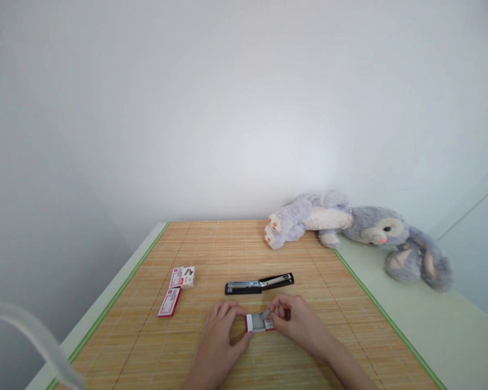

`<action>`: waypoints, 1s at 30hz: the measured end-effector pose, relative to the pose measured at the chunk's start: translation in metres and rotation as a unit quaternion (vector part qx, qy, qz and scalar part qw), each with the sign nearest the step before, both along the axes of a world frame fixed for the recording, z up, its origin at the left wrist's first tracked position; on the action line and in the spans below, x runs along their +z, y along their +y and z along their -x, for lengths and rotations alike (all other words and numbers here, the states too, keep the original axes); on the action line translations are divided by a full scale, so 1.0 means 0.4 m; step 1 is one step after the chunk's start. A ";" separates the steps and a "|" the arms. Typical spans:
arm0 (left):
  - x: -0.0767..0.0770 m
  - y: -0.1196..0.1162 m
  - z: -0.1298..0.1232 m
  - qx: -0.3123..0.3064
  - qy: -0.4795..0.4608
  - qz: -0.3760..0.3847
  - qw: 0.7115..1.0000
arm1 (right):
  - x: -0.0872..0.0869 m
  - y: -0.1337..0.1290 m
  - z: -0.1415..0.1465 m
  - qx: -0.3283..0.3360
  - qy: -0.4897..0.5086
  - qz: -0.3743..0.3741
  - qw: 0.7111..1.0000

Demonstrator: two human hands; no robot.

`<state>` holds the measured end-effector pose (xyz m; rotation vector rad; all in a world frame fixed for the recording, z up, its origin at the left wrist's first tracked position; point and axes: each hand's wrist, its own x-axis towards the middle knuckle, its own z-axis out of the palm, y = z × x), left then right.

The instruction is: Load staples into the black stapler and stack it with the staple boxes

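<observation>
On the bamboo mat lies a small staple box with its top open, grey staples showing inside. My left hand grips the box by its left end, thumb and fingertips on either side. Above the box's right part, my right hand is closed in a pinch on a small grey staple strip, tilted up out of the box. Just beyond both hands rests a black stapler, swung wide open with its metal magazine exposed; neither hand touches it.
At the left are a red and white box and more small boxes. A grey plush rabbit lies along the back right edge of the bamboo mat. A pale curved bar enters at lower left. Behind stands a white wall.
</observation>
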<state>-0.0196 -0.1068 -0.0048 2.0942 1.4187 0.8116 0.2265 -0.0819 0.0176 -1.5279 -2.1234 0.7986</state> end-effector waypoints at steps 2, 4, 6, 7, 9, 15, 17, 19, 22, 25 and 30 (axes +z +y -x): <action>-0.001 0.000 -0.001 0.001 -0.001 -0.002 1.000 | -0.016 -0.006 -0.018 -0.004 0.027 0.012 1.000; -0.002 -0.002 -0.001 0.003 -0.002 -0.001 1.000 | -0.022 -0.011 -0.035 -0.006 0.047 0.018 0.999; -0.004 -0.005 0.000 0.006 -0.005 0.002 1.000 | -0.020 -0.013 -0.051 -0.013 0.051 0.014 0.999; -0.005 -0.005 0.001 0.007 -0.007 0.004 1.000 | -0.017 -0.014 -0.058 -0.018 0.053 0.012 0.998; -0.007 -0.006 0.004 0.006 -0.014 0.007 1.000 | -0.010 -0.014 -0.073 -0.024 0.055 0.010 0.998; -0.002 -0.002 0.005 0.006 -0.034 0.030 0.999 | -0.003 -0.020 -0.089 0.018 0.029 0.023 0.999; 0.005 0.000 -0.002 0.006 -0.033 0.035 0.999 | -0.006 -0.022 -0.083 0.018 0.026 0.027 0.999; 0.012 0.002 -0.011 -0.001 -0.029 0.035 0.999 | -0.008 -0.023 -0.072 0.016 0.027 0.034 0.999; 0.019 0.007 -0.023 -0.014 -0.019 0.033 0.999 | -0.005 -0.023 -0.057 0.017 0.025 0.040 0.999; 0.018 0.010 -0.029 -0.016 -0.010 0.028 0.999 | 0.004 -0.022 -0.048 0.018 0.020 0.043 0.999; 0.009 0.015 -0.025 -0.018 -0.017 0.027 0.999 | 0.015 -0.019 -0.038 0.023 0.026 0.047 0.998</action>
